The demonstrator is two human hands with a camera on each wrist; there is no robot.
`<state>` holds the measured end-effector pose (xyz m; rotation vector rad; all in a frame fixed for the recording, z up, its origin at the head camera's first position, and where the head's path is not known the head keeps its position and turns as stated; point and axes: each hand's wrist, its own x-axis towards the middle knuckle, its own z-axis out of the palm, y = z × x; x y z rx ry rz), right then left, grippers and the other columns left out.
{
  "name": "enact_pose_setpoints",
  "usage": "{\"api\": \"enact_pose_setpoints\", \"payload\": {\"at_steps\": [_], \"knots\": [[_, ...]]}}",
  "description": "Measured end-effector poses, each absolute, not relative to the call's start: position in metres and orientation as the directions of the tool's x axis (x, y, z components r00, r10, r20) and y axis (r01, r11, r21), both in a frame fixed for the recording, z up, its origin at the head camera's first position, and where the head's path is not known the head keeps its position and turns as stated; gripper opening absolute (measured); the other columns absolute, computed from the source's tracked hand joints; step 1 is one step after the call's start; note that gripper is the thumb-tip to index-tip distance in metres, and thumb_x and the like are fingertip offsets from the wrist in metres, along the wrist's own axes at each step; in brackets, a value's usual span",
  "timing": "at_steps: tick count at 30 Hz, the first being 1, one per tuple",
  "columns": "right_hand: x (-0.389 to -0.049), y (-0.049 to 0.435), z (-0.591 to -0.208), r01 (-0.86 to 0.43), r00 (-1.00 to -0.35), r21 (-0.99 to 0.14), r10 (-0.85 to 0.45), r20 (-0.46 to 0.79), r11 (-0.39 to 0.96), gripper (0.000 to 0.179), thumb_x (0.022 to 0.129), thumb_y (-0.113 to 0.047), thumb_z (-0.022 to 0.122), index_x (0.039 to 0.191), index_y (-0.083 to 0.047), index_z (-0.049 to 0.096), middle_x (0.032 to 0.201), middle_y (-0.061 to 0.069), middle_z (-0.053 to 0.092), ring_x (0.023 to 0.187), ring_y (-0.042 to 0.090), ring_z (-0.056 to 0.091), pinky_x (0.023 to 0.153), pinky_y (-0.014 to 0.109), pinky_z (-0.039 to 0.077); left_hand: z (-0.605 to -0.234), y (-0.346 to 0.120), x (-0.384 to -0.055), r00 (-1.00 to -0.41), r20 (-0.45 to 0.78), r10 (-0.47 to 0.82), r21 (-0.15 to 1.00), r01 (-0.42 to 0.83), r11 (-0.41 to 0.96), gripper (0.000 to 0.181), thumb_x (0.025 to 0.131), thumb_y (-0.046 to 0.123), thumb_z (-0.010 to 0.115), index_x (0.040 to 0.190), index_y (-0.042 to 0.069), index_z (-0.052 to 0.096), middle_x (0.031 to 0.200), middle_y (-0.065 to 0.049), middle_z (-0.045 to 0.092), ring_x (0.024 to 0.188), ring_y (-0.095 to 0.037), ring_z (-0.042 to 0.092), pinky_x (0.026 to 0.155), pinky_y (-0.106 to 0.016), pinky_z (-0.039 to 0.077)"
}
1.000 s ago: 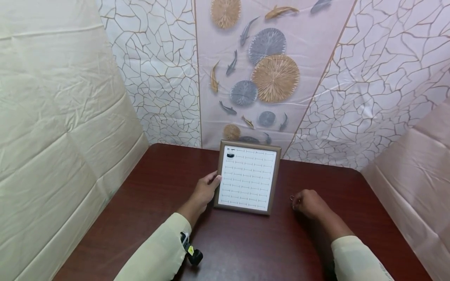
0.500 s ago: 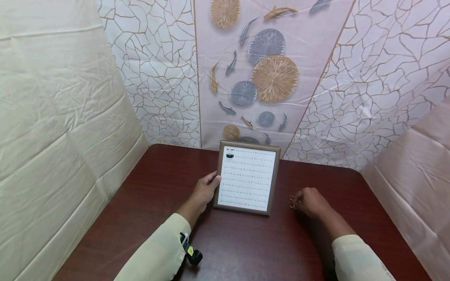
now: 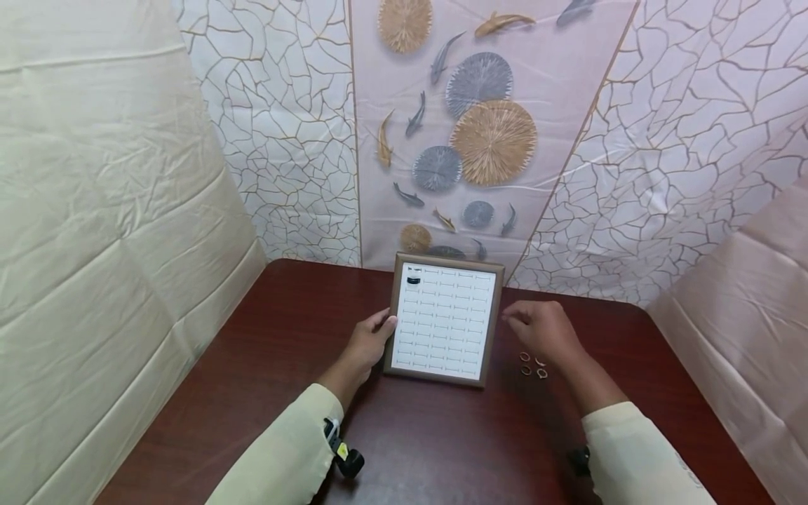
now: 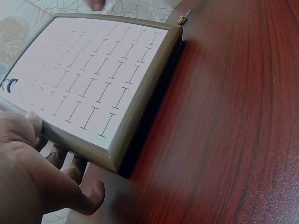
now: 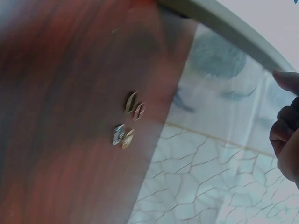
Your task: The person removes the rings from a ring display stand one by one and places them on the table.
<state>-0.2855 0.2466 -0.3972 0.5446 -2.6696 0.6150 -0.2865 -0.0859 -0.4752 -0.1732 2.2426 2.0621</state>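
A brown-framed white board [image 3: 443,322] printed with rows of short line marks leans upright on the table. A small dark band [image 3: 413,280] shows near its top left corner. My left hand [image 3: 366,344] grips the board's left edge, thumb in front and fingers behind. Beside the board's right edge, my right hand [image 3: 546,333] is raised with its fingers curled and fingertips together; anything between them is too small or hidden to see. Several rings [image 3: 526,370] lie on the table below the right hand. In the right wrist view, gold and silver-coloured rings [image 5: 119,134] lie close together.
The dark red wooden table [image 3: 429,442] has a patterned cloth backdrop [image 3: 303,140] behind it. Pale cloth walls [image 3: 107,210] rise on both sides. A black camera [image 3: 349,463] is strapped at the left sleeve.
My right hand has risen from the rings and moved left towards the board's right edge, uncovering the rings on the table. The left hand and the board have stayed in place.
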Motion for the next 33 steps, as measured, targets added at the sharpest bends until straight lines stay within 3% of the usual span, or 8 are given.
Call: {"api": "enact_pose_setpoints", "payload": {"at_steps": [6, 10, 14, 17, 22, 25, 29, 33], "knots": [[-0.292, 0.22, -0.383, -0.476, -0.825, -0.333, -0.282, 0.491, 0.814, 0.008, 0.1, -0.006, 0.078, 0.102, -0.005, 0.085, 0.097, 0.011, 0.085, 0.077, 0.019, 0.072, 0.07, 0.038, 0.058, -0.473, -0.087, -0.287, -0.988, -0.153, -0.02, 0.985, -0.154, 0.078, 0.056, 0.114, 0.035, 0.06, 0.165, 0.014, 0.051, 0.171, -0.011, 0.049, 0.163, -0.033, 0.037, 0.135, -0.055, 0.032], [-0.294, 0.2, -0.375, -0.461, -0.841, -0.337, -0.283, 0.461, 0.821, 0.009, 0.102, -0.009, 0.076, 0.104, -0.007, 0.084, 0.089, 0.008, 0.082, 0.068, 0.017, 0.062, 0.064, 0.035, 0.051, -0.47, -0.086, -0.286, -0.986, -0.166, -0.014, 0.982, -0.166, 0.086, 0.056, 0.115, 0.036, 0.059, 0.165, 0.015, 0.049, 0.172, -0.011, 0.047, 0.164, -0.033, 0.035, 0.135, -0.056, 0.031], [-0.296, 0.181, -0.367, -0.445, -0.854, -0.324, -0.285, 0.436, 0.835, 0.01, 0.104, -0.014, 0.076, 0.107, -0.01, 0.084, 0.066, 0.001, 0.065, 0.059, 0.013, 0.041, 0.056, 0.029, 0.034, -0.47, -0.085, -0.285, -0.985, -0.17, -0.013, 0.981, -0.171, 0.089, 0.055, 0.115, 0.036, 0.059, 0.165, 0.015, 0.05, 0.172, -0.011, 0.047, 0.164, -0.033, 0.036, 0.135, -0.056, 0.031], [-0.297, 0.169, -0.363, -0.468, -0.838, -0.312, -0.304, 0.452, 0.827, 0.009, 0.103, -0.014, 0.076, 0.106, -0.01, 0.084, 0.057, -0.002, 0.054, 0.057, 0.011, 0.035, 0.054, 0.027, 0.029, -0.471, -0.084, -0.285, -0.985, -0.169, -0.017, 0.982, -0.17, 0.087, 0.055, 0.114, 0.035, 0.059, 0.165, 0.015, 0.051, 0.171, -0.011, 0.049, 0.163, -0.033, 0.037, 0.134, -0.056, 0.032], [-0.3, 0.153, -0.359, -0.512, -0.809, -0.294, -0.337, 0.482, 0.807, 0.008, 0.102, -0.011, 0.078, 0.106, -0.01, 0.085, 0.053, -0.005, 0.055, 0.053, 0.008, 0.036, 0.051, 0.024, 0.03, -0.472, -0.084, -0.285, -0.987, -0.16, -0.017, 0.983, -0.161, 0.087, 0.054, 0.114, 0.034, 0.059, 0.164, 0.015, 0.051, 0.171, -0.011, 0.049, 0.163, -0.033, 0.038, 0.134, -0.056, 0.032], [-0.304, 0.144, -0.358, -0.516, -0.801, -0.267, -0.348, 0.487, 0.814, 0.009, 0.103, -0.012, 0.076, 0.107, -0.01, 0.084, 0.058, -0.002, 0.064, 0.054, 0.008, 0.042, 0.053, 0.024, 0.035, -0.473, -0.084, -0.285, -0.988, -0.153, -0.018, 0.983, -0.154, 0.1, 0.054, 0.115, 0.034, 0.059, 0.164, 0.015, 0.051, 0.171, -0.011, 0.049, 0.163, -0.034, 0.038, 0.134, -0.056, 0.033], [-0.308, 0.13, -0.356, -0.503, -0.8, -0.238, -0.343, 0.493, 0.831, 0.01, 0.105, -0.016, 0.075, 0.109, -0.013, 0.084, 0.08, 0.003, 0.081, 0.061, 0.011, 0.054, 0.058, 0.028, 0.043, -0.474, -0.084, -0.285, -0.989, -0.144, -0.018, 0.984, -0.145, 0.101, 0.054, 0.115, 0.034, 0.059, 0.164, 0.014, 0.052, 0.17, -0.012, 0.05, 0.163, -0.035, 0.038, 0.133, -0.056, 0.033], [-0.31, 0.117, -0.354, -0.506, -0.799, -0.245, -0.341, 0.496, 0.827, 0.013, 0.105, -0.018, 0.074, 0.113, -0.014, 0.084, 0.098, 0.005, 0.085, 0.07, 0.015, 0.066, 0.063, 0.033, 0.053, -0.473, -0.084, -0.283, -0.989, -0.148, -0.013, 0.984, -0.148, 0.097, 0.054, 0.115, 0.034, 0.059, 0.164, 0.014, 0.051, 0.171, -0.012, 0.048, 0.164, -0.035, 0.036, 0.134, -0.057, 0.032]]}}
